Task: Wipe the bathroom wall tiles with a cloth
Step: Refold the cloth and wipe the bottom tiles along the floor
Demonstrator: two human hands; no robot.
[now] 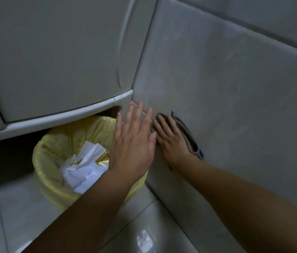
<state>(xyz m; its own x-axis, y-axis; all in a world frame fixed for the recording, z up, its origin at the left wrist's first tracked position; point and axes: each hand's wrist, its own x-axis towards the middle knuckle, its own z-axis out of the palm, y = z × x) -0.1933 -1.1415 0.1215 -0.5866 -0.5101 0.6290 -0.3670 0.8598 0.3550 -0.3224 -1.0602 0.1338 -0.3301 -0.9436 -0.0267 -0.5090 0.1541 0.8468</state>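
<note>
Grey wall tiles fill the right side of the head view, reaching down to the floor. My right hand lies flat on a dark grey folded cloth, pressing it against a low tile near the corner. Only the cloth's right edge shows past the hand. My left hand is open with fingers spread and straight, just left of the right hand, its fingertips near the cabinet's lower corner. It holds nothing.
A white cabinet juts out at upper left, with its curved bottom rim over a bin. The bin with a yellow liner holds crumpled white paper, directly under my left forearm. Glossy pale floor tiles lie below.
</note>
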